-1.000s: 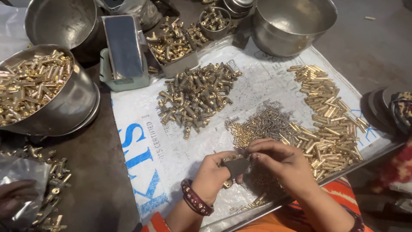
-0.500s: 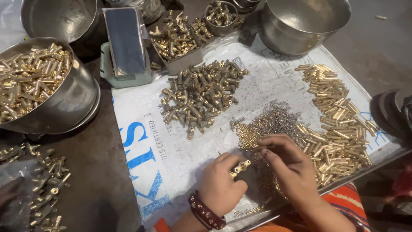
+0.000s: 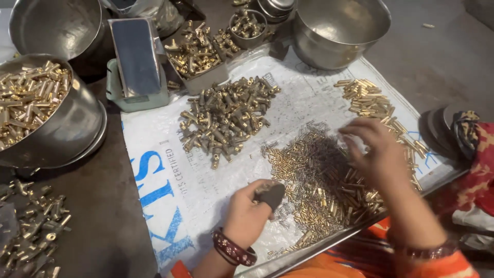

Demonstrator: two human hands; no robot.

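The left hand (image 3: pixel 246 212) was curled around a small dark piece (image 3: pixel 271 194), thumb and fingers closed on it, just above the white printed sack (image 3: pixel 170 180) that covered the work surface. The piece sat at the near left edge of a heap of tiny brass pins and thin springs (image 3: pixel 314 175) spread over the middle of the sack. The right hand (image 3: pixel 378 149) hovered over the far right side of that heap, palm down, fingers loosely spread and slightly blurred; whether it pinched anything could not be told. Behind and beside it lay a band of short brass tubes (image 3: pixel 370 100) along the sack's right edge. Farther up the sack lay a pile of darker brass fittings (image 3: pixel 226 116).

Past the sack stood the containers. A large steel bowl (image 3: pixel 339 31) at the top right showed a bare inside. A steel bowl (image 3: pixel 62 128) at the left was filled with brass tubes. Behind it stood another steel pot (image 3: pixel 54 25), bare inside. A small box (image 3: pixel 198 54) held bright brass fittings, and a small round tin (image 3: pixel 247 25) held a few more. A phone (image 3: pixel 136 56) leaned on a green stand. Loose brass parts (image 3: pixel 36 221) were scattered on the dark table at the near left. The left wrist wore a dark red bangle (image 3: pixel 234 248)
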